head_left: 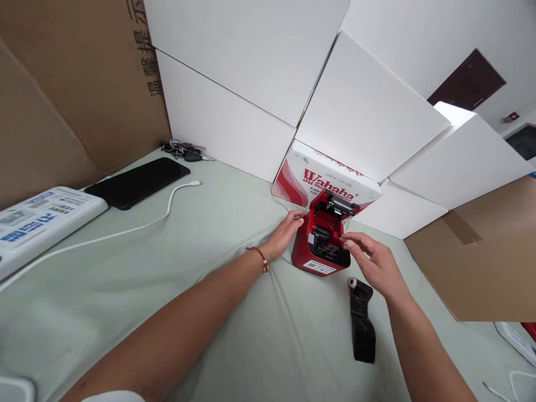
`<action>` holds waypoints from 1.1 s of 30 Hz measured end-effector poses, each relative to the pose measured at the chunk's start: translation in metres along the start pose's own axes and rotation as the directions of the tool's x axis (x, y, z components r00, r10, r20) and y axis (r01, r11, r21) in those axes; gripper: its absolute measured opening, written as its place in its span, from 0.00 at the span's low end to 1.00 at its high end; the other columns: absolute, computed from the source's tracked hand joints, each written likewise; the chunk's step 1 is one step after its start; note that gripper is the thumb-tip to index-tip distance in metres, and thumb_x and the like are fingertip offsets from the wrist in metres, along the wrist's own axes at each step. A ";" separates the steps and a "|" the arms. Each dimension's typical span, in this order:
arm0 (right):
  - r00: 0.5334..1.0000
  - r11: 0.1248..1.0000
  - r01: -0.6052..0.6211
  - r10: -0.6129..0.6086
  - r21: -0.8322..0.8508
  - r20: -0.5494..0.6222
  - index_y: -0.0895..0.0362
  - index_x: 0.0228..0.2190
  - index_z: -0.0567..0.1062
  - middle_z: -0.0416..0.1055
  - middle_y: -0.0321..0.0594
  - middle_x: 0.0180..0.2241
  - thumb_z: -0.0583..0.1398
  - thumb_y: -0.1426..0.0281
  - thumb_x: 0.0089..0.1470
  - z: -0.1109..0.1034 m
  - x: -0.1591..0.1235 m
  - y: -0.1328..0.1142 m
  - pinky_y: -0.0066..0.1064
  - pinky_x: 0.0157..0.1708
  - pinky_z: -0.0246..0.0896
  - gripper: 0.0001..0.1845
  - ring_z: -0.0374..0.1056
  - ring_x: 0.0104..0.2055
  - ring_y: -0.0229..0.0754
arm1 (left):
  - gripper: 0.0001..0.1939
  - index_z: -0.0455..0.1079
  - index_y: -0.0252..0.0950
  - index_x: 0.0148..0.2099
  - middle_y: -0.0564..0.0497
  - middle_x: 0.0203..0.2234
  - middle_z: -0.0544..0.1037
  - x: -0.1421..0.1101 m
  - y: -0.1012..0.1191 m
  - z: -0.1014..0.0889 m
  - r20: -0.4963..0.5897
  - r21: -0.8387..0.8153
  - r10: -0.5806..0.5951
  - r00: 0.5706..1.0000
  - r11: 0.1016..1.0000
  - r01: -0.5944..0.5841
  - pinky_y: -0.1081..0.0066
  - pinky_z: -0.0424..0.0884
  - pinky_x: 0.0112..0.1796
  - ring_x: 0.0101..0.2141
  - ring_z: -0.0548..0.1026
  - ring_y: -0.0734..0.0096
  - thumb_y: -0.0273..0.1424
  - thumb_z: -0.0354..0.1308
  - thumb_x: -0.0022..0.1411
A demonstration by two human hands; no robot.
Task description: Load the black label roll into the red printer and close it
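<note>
A small red label printer (321,264) stands on the cloth with its lid (340,205) raised, showing a dark roller and black parts inside. My left hand (285,234) lies along the printer's left side, fingers stretched out and fingertips at its upper edge. On the opposite side, my right hand (374,261) has thumb and fingertips closed at the right rim of the open compartment; anything small between them is hidden. Below the right hand lies a strip of shiny black film (362,329), partly unrolled, with a pale core at its upper end.
Behind the printer leans a red and white carton (293,173) against white panels (234,84). To the left are a black phone (140,181), a white cable (167,209), keys (188,152) and a white box-like device (50,220). Cardboard (481,251) borders the right side.
</note>
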State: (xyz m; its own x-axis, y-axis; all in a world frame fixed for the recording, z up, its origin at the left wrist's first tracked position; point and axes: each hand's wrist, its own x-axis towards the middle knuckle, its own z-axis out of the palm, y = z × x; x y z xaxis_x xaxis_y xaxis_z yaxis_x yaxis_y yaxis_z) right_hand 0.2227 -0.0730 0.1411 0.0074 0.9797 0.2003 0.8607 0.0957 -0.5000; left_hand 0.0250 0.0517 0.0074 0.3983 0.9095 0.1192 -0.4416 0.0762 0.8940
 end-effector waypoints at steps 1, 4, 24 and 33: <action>0.995 0.994 -0.020 0.031 -0.105 0.095 0.52 0.50 0.81 0.84 0.41 0.45 0.55 0.57 0.72 -0.004 0.015 -0.001 0.36 0.46 0.75 0.18 0.80 0.43 0.46 | 0.15 0.68 0.39 0.54 0.43 0.59 0.75 0.002 -0.002 0.000 -0.044 -0.053 -0.029 0.999 0.998 0.027 0.57 0.60 0.68 0.64 0.70 0.59 0.40 0.57 0.69; 0.956 0.913 0.021 0.101 -0.408 0.275 0.52 0.53 0.81 0.84 0.43 0.48 0.57 0.65 0.69 0.002 0.059 -0.002 0.35 0.45 0.72 0.17 0.80 0.45 0.47 | 0.10 0.68 0.38 0.47 0.45 0.50 0.78 0.007 -0.006 0.000 -0.096 -0.137 -0.080 0.992 0.988 0.067 0.62 0.66 0.62 0.56 0.75 0.65 0.38 0.59 0.67; 0.911 0.977 -0.196 0.151 0.082 0.383 0.53 0.52 0.83 0.83 0.50 0.48 0.66 0.42 0.58 -0.097 -0.010 -0.006 0.44 0.51 0.75 0.33 0.77 0.49 0.56 | 0.06 0.61 0.37 0.20 0.57 0.15 0.64 0.001 0.007 -0.001 0.022 -0.022 -0.090 0.996 0.996 0.090 0.73 0.55 0.27 0.21 0.62 0.76 0.21 0.49 0.38; 0.816 0.950 -0.303 0.221 0.070 0.534 0.55 0.48 0.83 0.83 0.45 0.47 0.61 0.39 0.59 -0.021 -0.029 0.038 0.42 0.50 0.74 0.35 0.78 0.48 0.52 | 0.06 0.62 0.38 0.20 0.56 0.15 0.64 0.001 0.008 -0.002 0.010 -0.004 -0.120 0.993 0.993 0.120 0.74 0.54 0.25 0.21 0.63 0.75 0.23 0.48 0.36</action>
State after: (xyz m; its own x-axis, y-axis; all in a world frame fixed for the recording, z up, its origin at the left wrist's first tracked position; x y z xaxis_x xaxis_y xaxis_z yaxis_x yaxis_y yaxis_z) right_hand 0.2659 -0.1016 0.1338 -0.0752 0.9149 -0.3967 0.7799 -0.1940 -0.5951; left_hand 0.0205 0.0536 0.0137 0.4562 0.8897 0.0154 -0.3935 0.1862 0.9003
